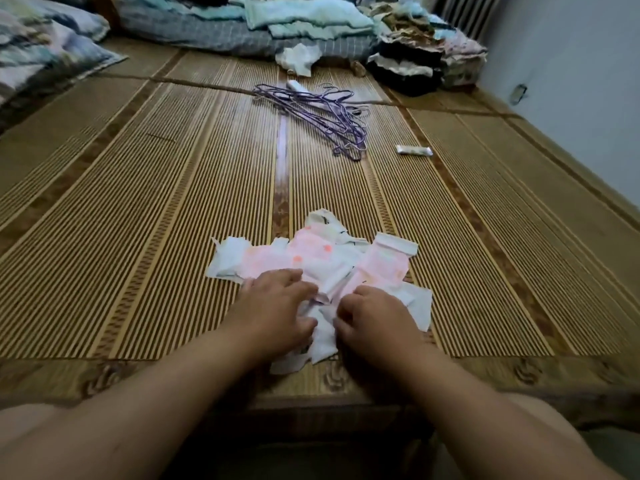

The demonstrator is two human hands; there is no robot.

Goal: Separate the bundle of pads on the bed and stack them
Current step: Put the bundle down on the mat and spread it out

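Note:
A loose heap of several wrapped pads (322, 258), white and pale pink, lies spread on the bamboo bed mat (138, 202) near its front edge. My left hand (277, 310) rests on the near left of the heap, fingers curled over the wrappers. My right hand (375, 318) presses on the near right, fingertips pinching a white wrapper in the middle. Both hands touch pads, and the pads beneath them are partly hidden. One single wrapped pad (414, 150) lies apart, farther back on the right.
A tangle of purple wire hangers (322, 112) lies mid-bed beyond the heap. Folded bedding and towels (277, 19) sit along the far edge, a pile of clothes (422, 53) at the far right, pillows (41, 43) at the far left. A wall runs along the right.

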